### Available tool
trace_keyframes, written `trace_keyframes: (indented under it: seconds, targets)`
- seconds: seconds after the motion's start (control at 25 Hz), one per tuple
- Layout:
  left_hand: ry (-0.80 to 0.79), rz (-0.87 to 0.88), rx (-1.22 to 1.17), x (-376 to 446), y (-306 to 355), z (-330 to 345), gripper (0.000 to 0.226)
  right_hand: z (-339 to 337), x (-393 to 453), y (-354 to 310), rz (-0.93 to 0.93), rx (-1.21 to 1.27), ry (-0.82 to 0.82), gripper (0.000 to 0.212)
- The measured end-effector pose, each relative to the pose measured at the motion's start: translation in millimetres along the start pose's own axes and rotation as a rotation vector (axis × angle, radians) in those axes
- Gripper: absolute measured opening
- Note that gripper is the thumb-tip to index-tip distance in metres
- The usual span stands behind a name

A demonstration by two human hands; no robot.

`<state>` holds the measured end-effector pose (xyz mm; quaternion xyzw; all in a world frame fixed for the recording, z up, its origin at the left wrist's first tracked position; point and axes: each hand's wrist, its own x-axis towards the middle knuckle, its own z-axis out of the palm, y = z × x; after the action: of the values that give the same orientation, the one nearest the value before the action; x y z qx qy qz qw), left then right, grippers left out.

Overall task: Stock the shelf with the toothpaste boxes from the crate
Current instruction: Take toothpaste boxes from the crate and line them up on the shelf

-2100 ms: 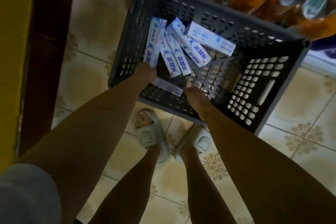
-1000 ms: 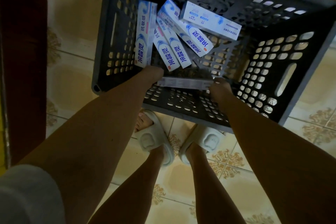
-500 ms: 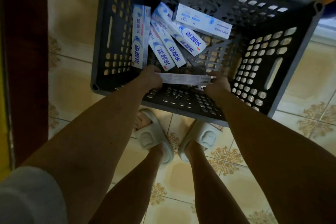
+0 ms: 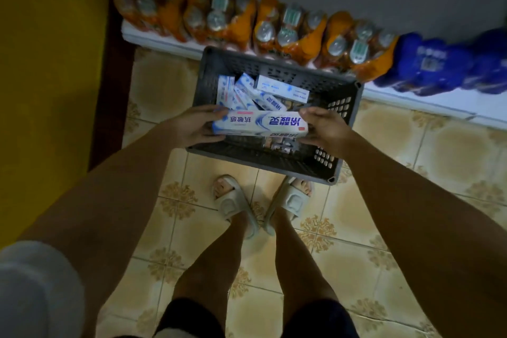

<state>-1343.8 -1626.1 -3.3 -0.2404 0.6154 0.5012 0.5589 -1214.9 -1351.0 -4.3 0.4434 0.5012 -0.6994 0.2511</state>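
A white and blue toothpaste box [image 4: 260,123] is held level above the near half of the dark grey crate [image 4: 337,170]. My left hand [image 4: 192,126] grips its left end and my right hand [image 4: 323,126] grips its right end. Several more toothpaste boxes [image 4: 255,92] lie in a loose heap in the far left part of the crate. The crate stands on the tiled floor against a low white shelf [image 4: 411,99].
Orange bottle packs [image 4: 247,22] and blue packs [image 4: 439,66] line the low shelf behind the crate. A dark wooden post [image 4: 109,90] and a yellow wall [image 4: 46,77] stand on the left. My feet in pale slippers [image 4: 233,200] are just in front of the crate.
Both hands have lifted one toothpaste box out of the crate's near side and turned its printed face up. The view has risen and pulled back, showing the shelf.
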Motion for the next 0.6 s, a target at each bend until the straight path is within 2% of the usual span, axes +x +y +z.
trace_keyframes:
  seconds: [0.12,0.2,0.32,0.4,0.44,0.6]
  targets:
    - [-0.034,0.013,-0.039,-58,13,4,0.021,9,-53,-34,-0.062,-0.042,0.007,0.014]
    - [-0.071,-0.069,-0.008,-103,20,7,0.034,16,-95,-57,-0.138,-0.162,0.003,0.021]
    - [-0.238,-0.142,0.227,-170,35,21,0.044,33,-165,-97,-0.298,-0.351,-0.039,0.029]
    - [-0.371,-0.138,0.388,-215,55,40,0.058,47,-207,-126,-0.371,-0.452,-0.042,0.033]
    - [-0.414,-0.122,0.452,-240,67,51,0.057,56,-227,-140,-0.411,-0.499,-0.043,0.034]
    - [-0.452,0.011,0.629,-330,121,83,0.059,90,-308,-207,-0.549,-0.627,-0.030,0.034]
